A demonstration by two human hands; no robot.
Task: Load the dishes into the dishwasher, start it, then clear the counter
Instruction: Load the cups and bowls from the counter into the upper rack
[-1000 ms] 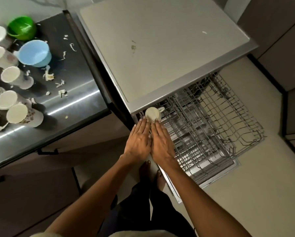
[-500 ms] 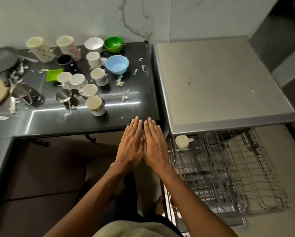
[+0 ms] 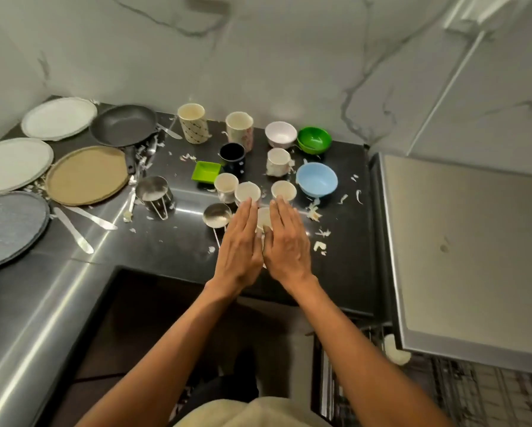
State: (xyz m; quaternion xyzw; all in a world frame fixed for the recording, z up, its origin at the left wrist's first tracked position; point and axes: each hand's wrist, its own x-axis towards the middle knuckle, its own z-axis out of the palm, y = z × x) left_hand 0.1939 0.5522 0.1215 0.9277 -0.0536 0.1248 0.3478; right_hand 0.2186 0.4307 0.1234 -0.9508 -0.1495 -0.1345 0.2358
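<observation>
Dark counter [image 3: 166, 251] below marble wall, crowded: plates, pan [image 3: 122, 124], bowls, many cups. Left hand [image 3: 238, 245] and right hand [image 3: 286, 241] flat, fingers straight, side by side around white cup [image 3: 263, 218], not gripping. Only one cup [image 3: 395, 352] in dishwasher rack [image 3: 474, 396]. Loading barely begun; starting and clearing not yet done.

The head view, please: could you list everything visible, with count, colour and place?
Plates: four, two white, one tan, one grey, counter's left end.
Frying pan: one, dark, beside the plates.
Cups: about eight, mostly white, one black, mid-counter.
Bowls: three, white, green, blue, right side.
Green square dish: one, mid-counter.
Steel cups: two, near cutlery.
Cutlery: several silver pieces, left.
Scraps: white, scattered.
Dishwasher: grey, right; one white cup in its rack.
Left hand, right hand: straight fingers, either side of a white cup.
</observation>
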